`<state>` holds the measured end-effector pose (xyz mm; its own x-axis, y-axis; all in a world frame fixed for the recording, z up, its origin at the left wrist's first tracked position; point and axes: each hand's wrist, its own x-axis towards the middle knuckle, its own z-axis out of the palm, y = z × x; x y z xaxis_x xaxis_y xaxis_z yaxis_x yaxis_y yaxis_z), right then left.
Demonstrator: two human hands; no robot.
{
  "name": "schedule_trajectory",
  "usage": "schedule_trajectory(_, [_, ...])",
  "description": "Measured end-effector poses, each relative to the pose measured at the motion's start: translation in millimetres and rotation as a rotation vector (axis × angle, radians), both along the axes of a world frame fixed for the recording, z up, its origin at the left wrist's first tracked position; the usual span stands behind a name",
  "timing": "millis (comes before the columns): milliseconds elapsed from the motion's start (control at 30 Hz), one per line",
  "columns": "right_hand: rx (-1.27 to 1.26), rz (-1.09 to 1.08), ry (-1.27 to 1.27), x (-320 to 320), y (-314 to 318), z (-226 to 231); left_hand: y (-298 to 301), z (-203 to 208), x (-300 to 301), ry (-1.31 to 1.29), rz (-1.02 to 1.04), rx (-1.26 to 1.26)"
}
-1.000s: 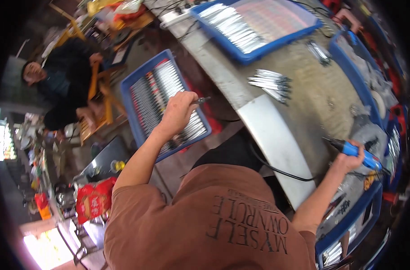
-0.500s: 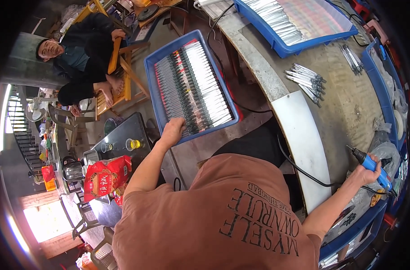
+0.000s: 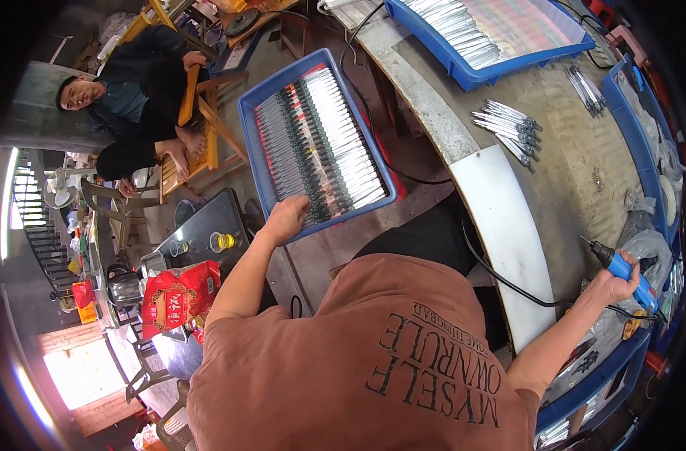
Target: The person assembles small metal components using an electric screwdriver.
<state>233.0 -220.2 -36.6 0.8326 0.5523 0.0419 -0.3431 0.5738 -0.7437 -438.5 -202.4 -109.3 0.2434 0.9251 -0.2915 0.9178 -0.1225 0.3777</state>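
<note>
My left hand (image 3: 288, 217) is at the near corner of a blue plastic tray (image 3: 247, 120), its fingers curled in against the rods there. What they grip, if anything, is hidden. Thin metal rods with dark fittings (image 3: 358, 165) fill this tray in close rows. Out to the right, over the workbench, my right hand (image 3: 620, 284) is wrapped round a blue electric screwdriver (image 3: 645, 295) with a black nose and a thin bit. The bit points up and left, apart from any rod. A black cable trails from the tool's rear end.
Loose rods (image 3: 508, 129) lie on the workbench (image 3: 561, 173), with a smaller bunch (image 3: 585, 90) farther right. Another blue tray (image 3: 501, 71) of rods stands at the far end. A white board (image 3: 501, 233) covers the bench edge. A seated person (image 3: 125, 94) is at far left, beyond a red bag (image 3: 179, 297).
Both hands stay almost where they were; the left is still at the tray corner and the right still holds the screwdriver. The whole view has shifted slightly.
</note>
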Motion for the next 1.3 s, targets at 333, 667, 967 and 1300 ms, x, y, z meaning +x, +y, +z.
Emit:
schedule_trajectory(333, [-0.017, -0.027, 0.005, -2.4, 4.6, -0.2, 3.3, 19.8, 13.9, 0.121, -0.209, 0.076])
schedule_trajectory(667, [0.024, -0.085, 0.024, -33.1, 7.6, 10.4, 42.2, 39.2, 76.5, -0.196, -0.133, 0.352])
schedule_trajectory(967, [0.081, -0.173, 0.066, -65.3, 11.7, 26.8, 127.6, 105.5, 236.6, -0.554, -0.515, 0.588])
schedule_trajectory(1300, [0.053, -0.229, 0.082, -67.2, 14.8, 30.7, 168.1, 90.2, 309.8, -0.208, -0.564, 0.667])
